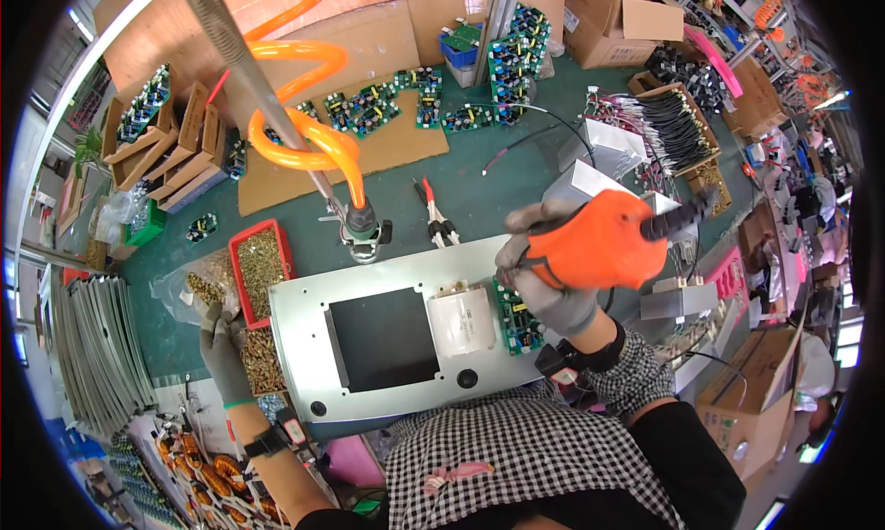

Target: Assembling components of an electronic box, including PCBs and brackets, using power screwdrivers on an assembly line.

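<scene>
My right hand [551, 295], in a grey glove, is wrapped round an orange power screwdriver [599, 242], lifted over the right end of a pale metal panel [387, 291]. The panel has a rectangular cutout and carries a white capacitor [464, 320] and a green circuit board [518, 320]. At the panel's left end, my gloved left hand [222, 353] reaches to the small brass-coloured screws [262, 362]. Its fingers are drawn together; whether a screw is between them is too small to see. Just beyond it are a red tray [288, 265] and a clear plastic bag [180, 295] of fasteners.
An orange coiled hose [318, 152] hangs over the bench with a metal rod [263, 97]. Circuit boards [369, 109] lie on cardboard at the back. Grey metal boxes [599, 157] and bundled cables [668, 129] stand right. Stacked metal panels [101, 350] are at the left.
</scene>
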### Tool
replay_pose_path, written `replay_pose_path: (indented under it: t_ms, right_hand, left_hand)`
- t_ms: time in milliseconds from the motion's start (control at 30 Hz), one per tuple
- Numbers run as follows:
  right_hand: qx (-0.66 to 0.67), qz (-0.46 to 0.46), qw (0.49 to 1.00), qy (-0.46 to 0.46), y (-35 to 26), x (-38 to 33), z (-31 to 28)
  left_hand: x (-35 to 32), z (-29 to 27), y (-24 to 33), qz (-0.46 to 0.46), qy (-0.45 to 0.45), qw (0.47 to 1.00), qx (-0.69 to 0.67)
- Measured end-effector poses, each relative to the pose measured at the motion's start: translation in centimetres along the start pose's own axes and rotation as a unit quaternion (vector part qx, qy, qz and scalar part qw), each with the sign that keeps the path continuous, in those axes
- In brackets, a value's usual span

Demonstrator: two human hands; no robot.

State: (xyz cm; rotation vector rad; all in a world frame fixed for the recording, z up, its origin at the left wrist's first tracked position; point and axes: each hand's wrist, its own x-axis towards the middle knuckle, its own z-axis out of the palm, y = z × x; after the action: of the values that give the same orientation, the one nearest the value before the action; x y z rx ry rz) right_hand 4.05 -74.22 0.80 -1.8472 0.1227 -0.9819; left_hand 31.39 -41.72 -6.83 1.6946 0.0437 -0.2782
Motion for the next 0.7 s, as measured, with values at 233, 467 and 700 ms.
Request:
replay_pose_path:
  t_ms: [233, 467, 700]
  right_hand:
    - [0.191, 0.034, 0.972, 0.131, -3.0, 1.8, -2.7]
    - [0.093, 0.09, 0.954, 0.269, -7.0, -2.8, -10.6]
    - [0.234, 0.414, 0.69, 0.546, 7.5, -17.9, -16.2]
  left_hand:
    - [-6.9, -2.0, 0.9, 0.015, -0.062, 0.997, -0.053]
    - [-12.0, -3.1, -0.5, -0.03, -0.071, 0.993, -0.091]
    - [-10.7, -0.8, -2.1, -0.002, -0.229, 0.961, -0.158]
